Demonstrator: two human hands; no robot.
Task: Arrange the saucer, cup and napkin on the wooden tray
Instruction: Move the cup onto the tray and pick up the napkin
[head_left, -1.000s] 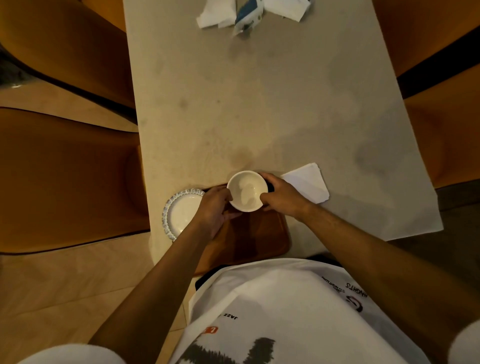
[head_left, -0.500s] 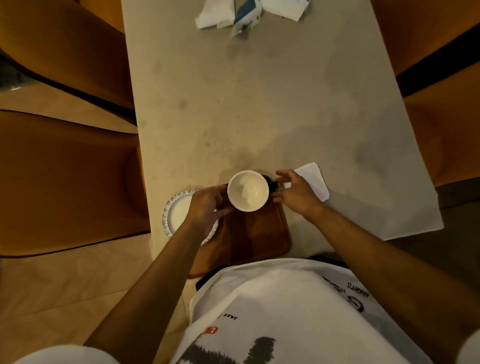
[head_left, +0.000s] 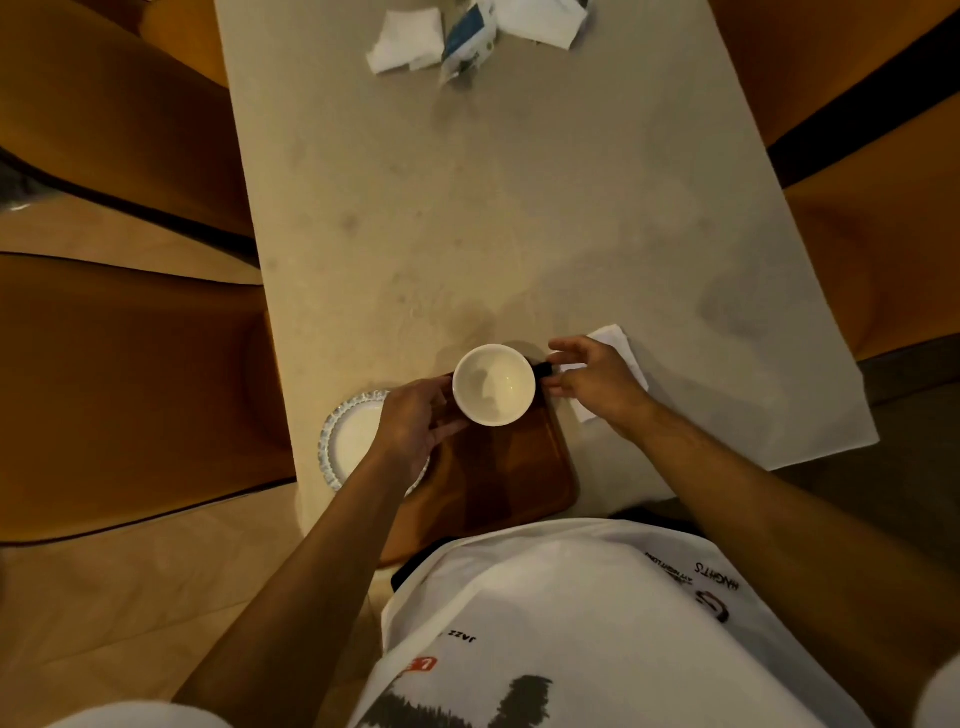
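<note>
A white cup (head_left: 493, 384) with a dark handle stands upright on the far end of the brown wooden tray (head_left: 509, 467). My left hand (head_left: 415, 421) curls against the cup's left side, thumb and fingers touching it. My right hand (head_left: 597, 382) hovers by the handle with its fingers spread, holding nothing. It lies over a white folded napkin (head_left: 621, 345) that rests on the table to the right of the tray. The white saucer (head_left: 350, 441) with a patterned rim sits on the table left of the tray, partly hidden under my left wrist.
The beige table (head_left: 519, 208) stretches away from me. Crumpled white tissues (head_left: 402, 44) and a blue-and-white packet (head_left: 467, 36) lie at its far end. Orange-brown seats (head_left: 130, 389) flank the table on both sides. The table's left edge runs close to the saucer.
Both hands gripped the cup a second ago. Since then my right hand has let go and opened beside the handle, and my left hand has loosened. The cup stays on the tray.
</note>
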